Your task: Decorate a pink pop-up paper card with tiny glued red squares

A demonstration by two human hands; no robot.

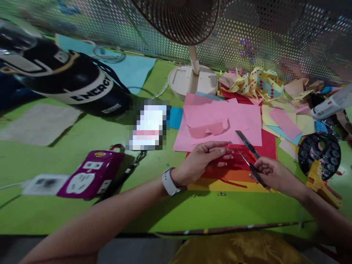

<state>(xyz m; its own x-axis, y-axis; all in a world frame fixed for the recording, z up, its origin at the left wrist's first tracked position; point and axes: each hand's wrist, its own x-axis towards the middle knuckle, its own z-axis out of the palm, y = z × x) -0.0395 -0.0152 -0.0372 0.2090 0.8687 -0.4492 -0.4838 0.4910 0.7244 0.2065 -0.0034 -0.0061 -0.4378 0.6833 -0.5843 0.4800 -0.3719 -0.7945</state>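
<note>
Left hand point(202, 159): is forming a loose curve — I cannot tell if it is pinching anything.
Slim tool point(257, 175): is slanting between both hands, tip toward the left.
Right hand point(276, 174): is pinching the slim tool's dark end — likely for control.

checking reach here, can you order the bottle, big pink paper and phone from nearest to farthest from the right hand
Head view, from the right hand:
1. Big pink paper, just ahead and left
2. Phone, farther left
3. Bottle, at the far left
</note>
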